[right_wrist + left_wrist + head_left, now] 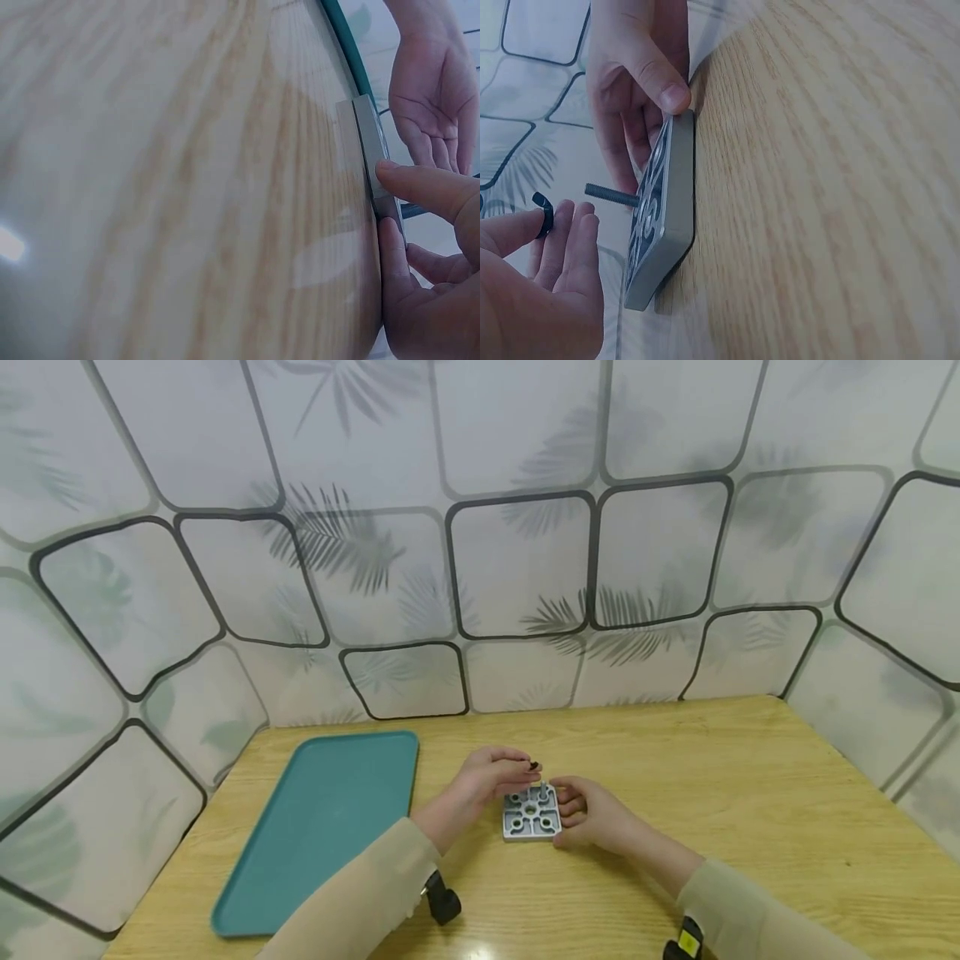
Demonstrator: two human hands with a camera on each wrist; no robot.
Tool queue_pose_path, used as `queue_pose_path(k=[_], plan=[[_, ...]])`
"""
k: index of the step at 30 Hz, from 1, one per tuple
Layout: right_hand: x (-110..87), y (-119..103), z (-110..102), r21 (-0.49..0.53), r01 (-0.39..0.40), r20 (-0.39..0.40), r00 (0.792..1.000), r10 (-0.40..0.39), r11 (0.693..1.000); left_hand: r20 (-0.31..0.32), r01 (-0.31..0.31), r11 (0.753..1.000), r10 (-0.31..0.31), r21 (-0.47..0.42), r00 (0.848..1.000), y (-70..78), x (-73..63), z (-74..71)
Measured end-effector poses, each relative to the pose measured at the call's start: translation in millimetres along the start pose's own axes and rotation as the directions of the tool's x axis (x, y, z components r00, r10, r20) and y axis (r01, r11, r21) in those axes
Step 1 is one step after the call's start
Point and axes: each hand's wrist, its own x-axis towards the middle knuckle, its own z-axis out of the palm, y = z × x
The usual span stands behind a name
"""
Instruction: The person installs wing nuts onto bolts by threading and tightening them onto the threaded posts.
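Observation:
A square grey metal plate [531,829] with round holes and raised ribs lies on the table, ribbed side up. From its far right part a threaded bolt [609,195] sticks up. My left hand [487,777] is held over the plate's far left side, pinching a small black wing nut [544,215] between thumb and fingers. In the left wrist view the wing nut is apart from the bolt's tip. With thumb and fingers, my right hand [596,816] grips the plate's right edge. The left hand partly hides the plate's far left corner in the head view.
A teal tray [322,827] lies on the left of the wooden table [720,793]. Patterned fabric walls [517,568] rise behind the table and along both sides. Black wrist devices [442,900] are strapped at both sleeves.

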Motion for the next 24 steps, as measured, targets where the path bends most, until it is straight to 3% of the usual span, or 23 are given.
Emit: queue_pose_path(k=[12,24], plan=[[-1.3,-2,-1,-0.011,-0.035,-0.013,0.999,0.035,0.999,-0.002,-0.043,0.997,0.043,0.07,0.999,-4.0,-2.1,9.2],[-1.9,-3,0,-0.009,-0.065,-0.016,0.998,0.065,0.998,-0.02,-0.004,0.995,0.006,0.098,1.0,-10.2,0.4,14.7]])
